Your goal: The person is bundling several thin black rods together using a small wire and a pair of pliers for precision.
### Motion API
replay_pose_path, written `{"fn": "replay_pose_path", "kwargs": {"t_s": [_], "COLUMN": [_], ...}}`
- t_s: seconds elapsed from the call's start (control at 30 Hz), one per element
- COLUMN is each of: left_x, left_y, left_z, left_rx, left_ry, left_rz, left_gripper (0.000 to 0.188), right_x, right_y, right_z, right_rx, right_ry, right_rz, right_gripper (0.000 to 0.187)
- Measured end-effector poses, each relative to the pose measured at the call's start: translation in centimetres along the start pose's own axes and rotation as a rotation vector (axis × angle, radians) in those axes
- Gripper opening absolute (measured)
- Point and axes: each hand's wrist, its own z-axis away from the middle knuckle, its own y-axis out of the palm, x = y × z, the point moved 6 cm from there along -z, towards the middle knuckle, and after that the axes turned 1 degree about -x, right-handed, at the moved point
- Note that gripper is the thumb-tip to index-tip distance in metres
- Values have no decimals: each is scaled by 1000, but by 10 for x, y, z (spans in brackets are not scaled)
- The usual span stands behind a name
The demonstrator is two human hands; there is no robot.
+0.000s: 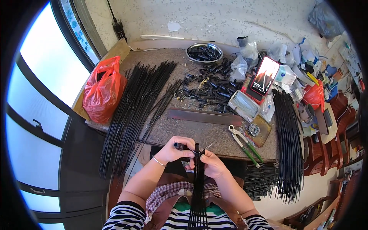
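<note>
My left hand (177, 150) is closed around a short black tubular piece (179, 146), its thumb meeting the fingers at the upper end of a bundle. That bundle of thin black rods, like umbrella ribs (198, 180), hangs from between my hands down over my lap. My right hand (211, 164) pinches the bundle near its top from the other side. A thin pale wire or pointed strip (209, 146) sticks out above the right fingers; which hand grips it is hidden. Both hands are in front of the table's near edge.
Long black rods (138, 111) cover the table's left, beside a red plastic bag (104, 92). Loose black fittings (214, 90) lie below a metal bowl (204, 53). A flat metal bar (203, 116), green-handled pincers (245, 143), a wire box (244, 105) and a phone (266, 76) are nearby.
</note>
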Motion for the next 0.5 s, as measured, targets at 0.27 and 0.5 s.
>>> {"fn": "replay_pose_path", "kwargs": {"t_s": [0.27, 0.5], "left_x": [0, -3], "left_y": [-1, 0], "left_z": [-1, 0], "left_rx": [58, -28], "left_ry": [3, -5], "left_rz": [-38, -60], "left_gripper": [15, 17], "right_x": [2, 4], "right_y": [-1, -4], "right_z": [3, 6], "right_rx": [-48, -144], "right_ry": [9, -114], "right_rz": [13, 103], "right_gripper": [22, 21]}}
